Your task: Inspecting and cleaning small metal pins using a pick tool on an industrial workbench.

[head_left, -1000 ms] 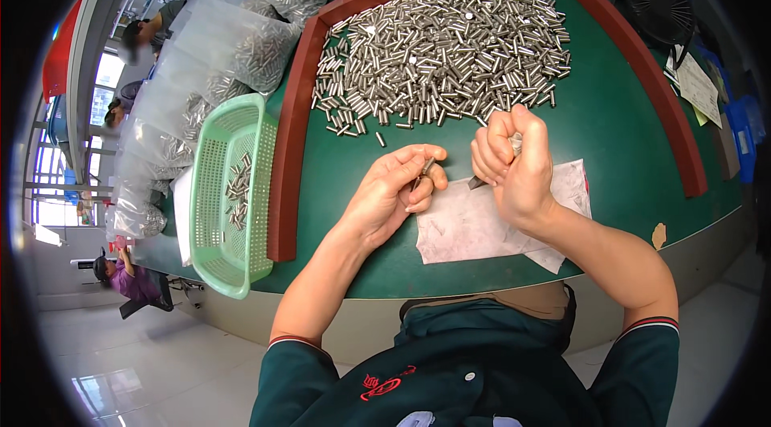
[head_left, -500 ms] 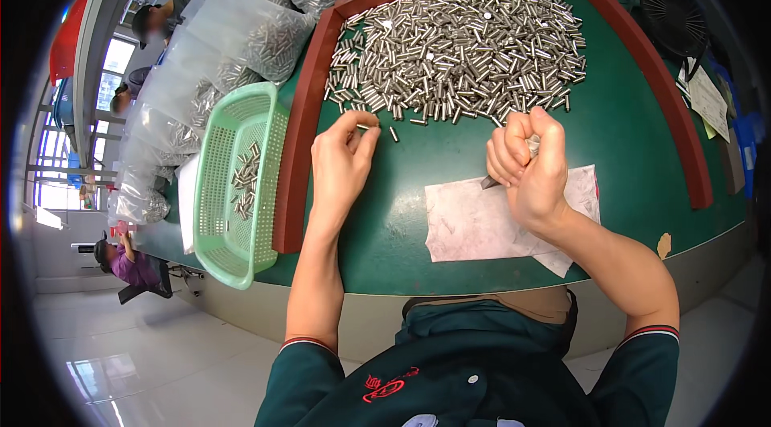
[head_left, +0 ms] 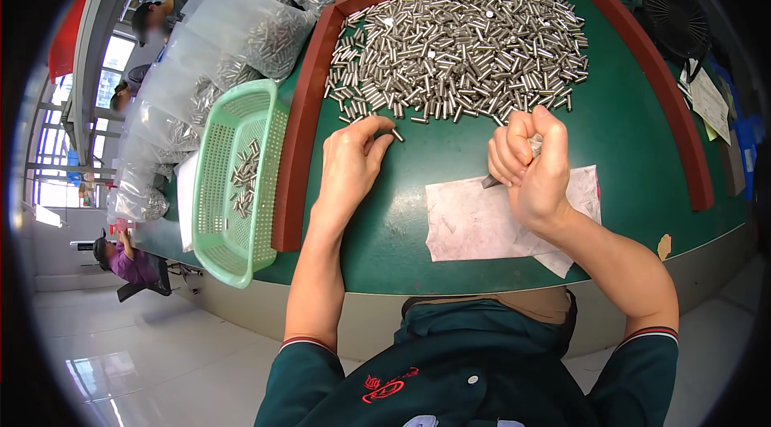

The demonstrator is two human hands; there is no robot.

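My left hand reaches to the near edge of a heap of short metal pins on the green table. Thumb and index fingertips meet at one loose metal pin lying apart from the heap; the other fingers are curled under. My right hand is closed in a fist above a stained whitish cloth. A pale bit of something shows at the top of that fist, and a dark grey tip pokes out below; the fingers hide the rest.
Dark red rails border the heap on the left, back and right. Left of them stands a green perforated basket with some pins inside. Clear bags of pins line the far left. A black fan stands at the right; people sit beyond.
My left hand has moved a little right and forward, its fingertips reaching the loose pin, which has turned slightly. My right fist has stayed in place.
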